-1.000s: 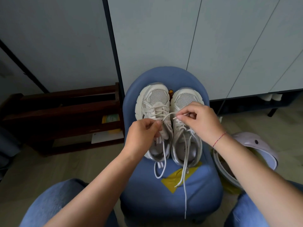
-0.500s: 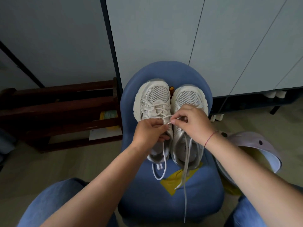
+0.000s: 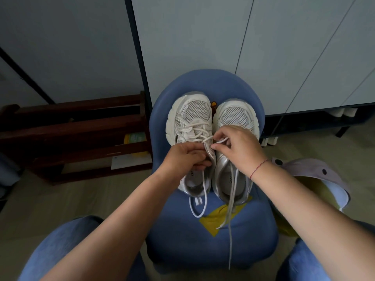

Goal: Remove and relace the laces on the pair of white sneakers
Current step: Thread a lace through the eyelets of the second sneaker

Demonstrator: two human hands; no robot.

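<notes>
Sneaker (image 3: pixel 190 118) hugs chair (image 3: pixel 160 110) rim (right hand (image 3: pixel 239 147) pinches lace (image 3: pixel 220 141)).

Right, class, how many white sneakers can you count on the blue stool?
2. The left sneaker and the right sneaker stand side by side on the blue stool, toes away from the person. No third shows on it.

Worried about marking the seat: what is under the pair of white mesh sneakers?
The white mesh sneakers stand on a blue padded stool. A yellow patch shows near the heels. What lies directly under the soles is covered.
</notes>
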